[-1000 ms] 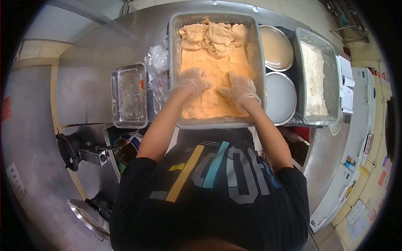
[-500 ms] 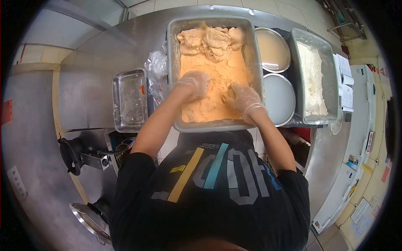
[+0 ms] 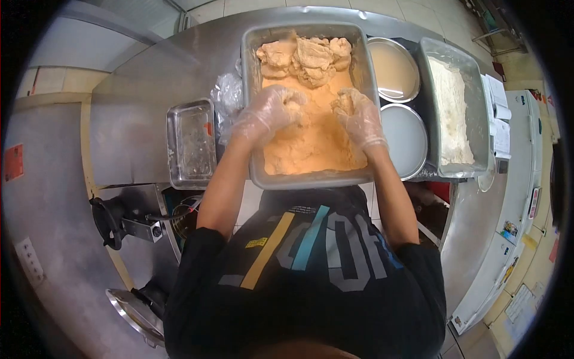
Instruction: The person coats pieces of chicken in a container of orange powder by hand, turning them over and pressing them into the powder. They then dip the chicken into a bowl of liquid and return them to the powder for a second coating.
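One large grey tub (image 3: pixel 311 181) sits on the metal surface (image 3: pixel 134 125) in front of the person. Loose orange powder (image 3: pixel 317 140) fills most of it, and lumpy coated pieces (image 3: pixel 314 54) are heaped at the tub's far end; there are at least three, but they overlap too much for an exact count.

Both hands wear clear gloves and are inside the tub, over the powder and nearer than the heap. The left hand (image 3: pixel 272 113) is toward the tub's left wall with its fingers curled inward; whether they are clamped on anything cannot be told. The right hand (image 3: pixel 360 116) is by the tub's right wall, its fingers bent, with orange coating about them; whether they grip a piece is also unclear.

Two round pans stand just right of the tub, one behind the other: the farther holds tan liquid (image 3: pixel 391 66), the nearer whitish liquid (image 3: pixel 400 140). Beyond them, farther right of the tub, one grey bin (image 3: pixel 476 128) holds white powder (image 3: pixel 449 110).

Left of the tub are one crumpled clear plastic bag (image 3: pixel 228 96), close beside it, and one rectangular metal tray (image 3: pixel 191 149) with smears and a small red-orange patch.
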Motion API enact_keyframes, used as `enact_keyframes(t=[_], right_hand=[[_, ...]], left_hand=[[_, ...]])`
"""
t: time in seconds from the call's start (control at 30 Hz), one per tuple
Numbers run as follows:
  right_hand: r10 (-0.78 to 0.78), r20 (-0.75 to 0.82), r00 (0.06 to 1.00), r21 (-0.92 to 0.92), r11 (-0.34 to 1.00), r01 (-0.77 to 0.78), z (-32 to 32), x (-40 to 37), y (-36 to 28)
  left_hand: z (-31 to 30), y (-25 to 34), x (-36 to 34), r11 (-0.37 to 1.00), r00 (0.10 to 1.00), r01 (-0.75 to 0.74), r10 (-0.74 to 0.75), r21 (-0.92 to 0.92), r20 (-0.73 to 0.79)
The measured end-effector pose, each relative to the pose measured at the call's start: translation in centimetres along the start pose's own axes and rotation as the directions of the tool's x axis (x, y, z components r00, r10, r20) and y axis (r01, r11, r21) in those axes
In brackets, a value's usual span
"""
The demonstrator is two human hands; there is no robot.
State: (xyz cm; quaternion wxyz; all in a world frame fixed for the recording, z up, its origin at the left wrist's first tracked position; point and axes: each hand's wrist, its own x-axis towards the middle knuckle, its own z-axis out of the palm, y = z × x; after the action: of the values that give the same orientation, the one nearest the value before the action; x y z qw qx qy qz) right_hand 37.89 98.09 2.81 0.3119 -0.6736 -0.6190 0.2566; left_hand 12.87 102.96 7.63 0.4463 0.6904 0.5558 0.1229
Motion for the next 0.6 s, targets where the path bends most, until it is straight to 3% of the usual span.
enact_keyframes(t=[0.03,0.13,0.17,0.23,0.33,0.4,0.43,0.47,0.53,0.6], right_hand=[[0.054,0.024,0.998,0.060,0.997,-0.056,0.7,0.1,1.1],[0.128,-0.048,0.991,0.143,0.982,-0.120,-0.3,3.0,0.1],[0.151,-0.083,0.985,0.156,0.978,-0.137,-0.7,3.6,-0.7],[0.040,-0.129,0.991,0.118,0.993,-0.025,-0.7,5.3,-1.0],[0.086,0.100,0.991,0.031,0.996,-0.089,-1.1,7.0,-0.9],[0.216,0.453,0.865,-0.205,0.969,-0.135,-2.2,7.2,-1.3],[0.220,0.566,0.794,-0.293,0.954,-0.055,-1.7,6.5,-2.3],[0.236,0.668,0.706,-0.367,0.929,0.037,-0.9,5.5,-3.7],[-0.158,0.796,0.584,-0.096,0.920,0.380,3.6,2.3,-1.6],[-0.426,0.733,0.530,0.031,0.799,0.601,7.3,0.5,-0.9]], left_hand=[[-0.1,0.3,0.4,0.999,1.000,0.016,-0.016,0.049,-0.010],[0.4,-0.1,2.3,0.858,0.990,0.014,-0.082,-0.514,-0.110],[0.4,-0.2,3.3,0.812,0.976,-0.010,-0.120,-0.583,-0.184],[0.2,-0.2,5.5,0.710,0.926,-0.078,-0.209,-0.700,-0.314],[-0.5,-0.1,4.9,0.932,0.935,0.076,-0.190,-0.355,-0.298],[1.2,-4.7,4.4,0.966,0.993,0.104,-0.116,-0.235,-0.037],[1.2,-4.2,3.5,0.986,0.975,0.143,-0.155,0.084,0.159],[1.6,-3.6,2.1,0.913,0.912,0.109,-0.250,0.394,0.327],[4.0,-4.1,-1.4,0.876,0.850,0.130,-0.339,0.464,0.403],[6.2,-4.0,-2.8,0.819,0.870,0.049,-0.316,0.572,0.378]])
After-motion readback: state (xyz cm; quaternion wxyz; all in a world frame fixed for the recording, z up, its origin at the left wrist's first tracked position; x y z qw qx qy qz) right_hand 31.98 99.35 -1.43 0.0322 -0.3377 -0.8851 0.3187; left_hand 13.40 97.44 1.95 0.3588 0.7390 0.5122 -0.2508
